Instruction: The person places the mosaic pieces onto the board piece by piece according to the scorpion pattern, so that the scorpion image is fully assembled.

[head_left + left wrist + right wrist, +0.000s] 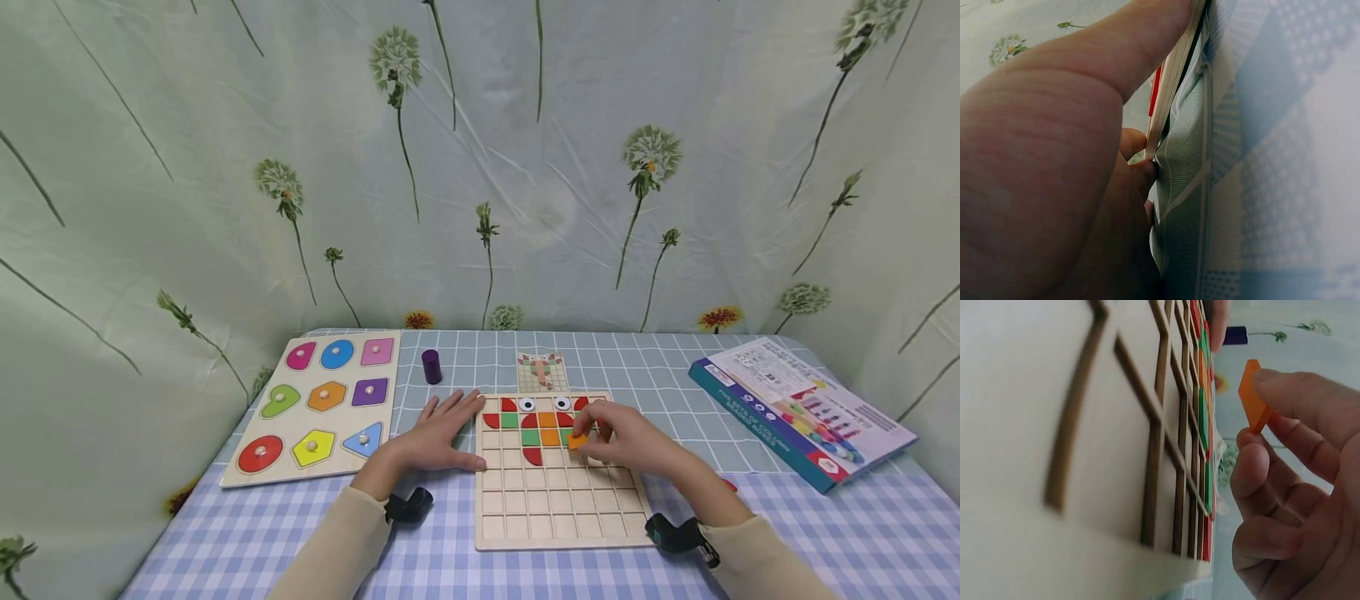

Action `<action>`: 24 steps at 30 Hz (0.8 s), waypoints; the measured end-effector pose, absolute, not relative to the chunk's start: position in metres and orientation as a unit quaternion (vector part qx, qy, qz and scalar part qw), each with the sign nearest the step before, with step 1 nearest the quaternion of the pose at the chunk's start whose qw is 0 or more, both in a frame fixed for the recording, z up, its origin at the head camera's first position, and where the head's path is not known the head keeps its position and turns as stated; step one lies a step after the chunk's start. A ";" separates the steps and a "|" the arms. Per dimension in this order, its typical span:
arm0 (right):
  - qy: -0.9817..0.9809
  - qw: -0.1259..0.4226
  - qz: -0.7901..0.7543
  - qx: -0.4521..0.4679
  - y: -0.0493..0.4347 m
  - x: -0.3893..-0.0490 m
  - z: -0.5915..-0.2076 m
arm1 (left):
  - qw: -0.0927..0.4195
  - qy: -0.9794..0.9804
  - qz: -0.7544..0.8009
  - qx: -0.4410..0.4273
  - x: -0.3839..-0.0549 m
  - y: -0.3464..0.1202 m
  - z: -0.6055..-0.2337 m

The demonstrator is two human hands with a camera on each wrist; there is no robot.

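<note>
A wooden grid board (555, 504) lies in front of me, its upper rows partly filled with red, green and orange tiles and two eye tiles. My right hand (628, 435) pinches an orange square tile (1254, 394) between thumb and fingers, over the board's right half. In the right wrist view the tile is tilted and held above the grid. My left hand (435, 437) lies spread at the board's left edge, fingers straight, with fingertips and thumb against the rim. A pattern card (543, 372) with a similar tile picture lies just behind the board.
Left of the board lies a shape puzzle (341, 421) with knobbed colored pieces. A purple cylinder (431, 367) stands between the two. At the right is a flat box (802, 408). A small red piece (729, 484) shows by the right forearm.
</note>
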State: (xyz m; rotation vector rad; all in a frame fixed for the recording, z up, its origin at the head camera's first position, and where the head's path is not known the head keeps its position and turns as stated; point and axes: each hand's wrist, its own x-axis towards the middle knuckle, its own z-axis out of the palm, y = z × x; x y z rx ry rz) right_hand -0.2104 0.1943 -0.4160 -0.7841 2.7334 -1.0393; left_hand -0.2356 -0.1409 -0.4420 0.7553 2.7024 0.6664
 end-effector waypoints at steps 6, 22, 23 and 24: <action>0.904 0.070 -0.346 -0.242 0.186 -0.207 -0.418 | 0.126 0.928 0.234 0.262 -0.235 -0.140 -0.441; 0.901 0.070 -0.332 -0.271 0.181 -0.205 -0.427 | 0.129 0.930 0.227 0.259 -0.235 -0.142 -0.442; 0.902 0.069 -0.329 -0.269 0.181 -0.205 -0.427 | 0.130 0.930 0.226 0.258 -0.235 -0.142 -0.442; 0.903 0.068 -0.328 -0.268 0.180 -0.204 -0.427 | 0.130 0.930 0.228 0.258 -0.235 -0.142 -0.442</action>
